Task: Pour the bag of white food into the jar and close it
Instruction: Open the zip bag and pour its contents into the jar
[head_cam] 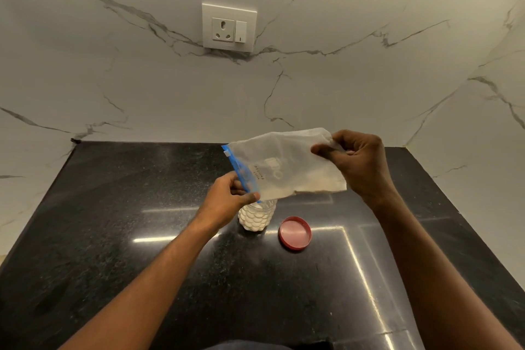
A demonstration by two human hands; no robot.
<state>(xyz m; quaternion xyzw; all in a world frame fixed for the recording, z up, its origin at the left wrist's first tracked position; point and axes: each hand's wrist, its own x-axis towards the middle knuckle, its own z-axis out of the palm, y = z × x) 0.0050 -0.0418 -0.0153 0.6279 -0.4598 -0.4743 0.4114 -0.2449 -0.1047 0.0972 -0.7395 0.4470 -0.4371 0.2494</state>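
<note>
A clear zip bag with a blue seal strip hangs tilted over a small clear jar on the black counter. The jar holds white food and its mouth is hidden behind the bag and my left hand. My left hand pinches the bag's blue zip end just above the jar. My right hand grips the bag's far bottom corner, raised higher. A thin line of white food lies along the bag's lower edge. The red lid lies upside down on the counter to the right of the jar.
The black polished counter runs to a marble wall behind, with marble side walls left and right. A white socket and switch plate sits on the back wall above the counter.
</note>
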